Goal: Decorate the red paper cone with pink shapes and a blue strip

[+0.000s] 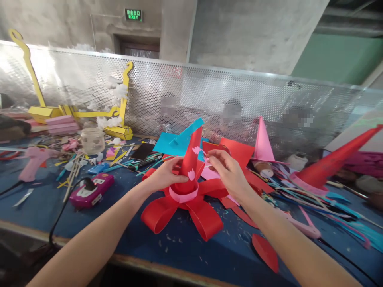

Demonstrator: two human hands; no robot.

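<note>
A red paper cone hat (191, 161) with looped red paper petals around its base and a pink band stands on the blue table (185, 247). My left hand (165, 174) grips the cone's lower left side. My right hand (226, 169) is just right of the cone, its fingertips pinched on a small pink paper piece (206, 159) near the cone's surface. Small pink cutouts are stuck on the cone.
A pink glue gun (35, 161) and a magenta power strip (91, 192) lie at left. Yellow paper shapes (119, 119), a jar (92, 140), blue and red sheets, a pink cone (263, 141) and a big red cone (332, 163) crowd the back and right. A perforated metal screen (239, 95) stands behind.
</note>
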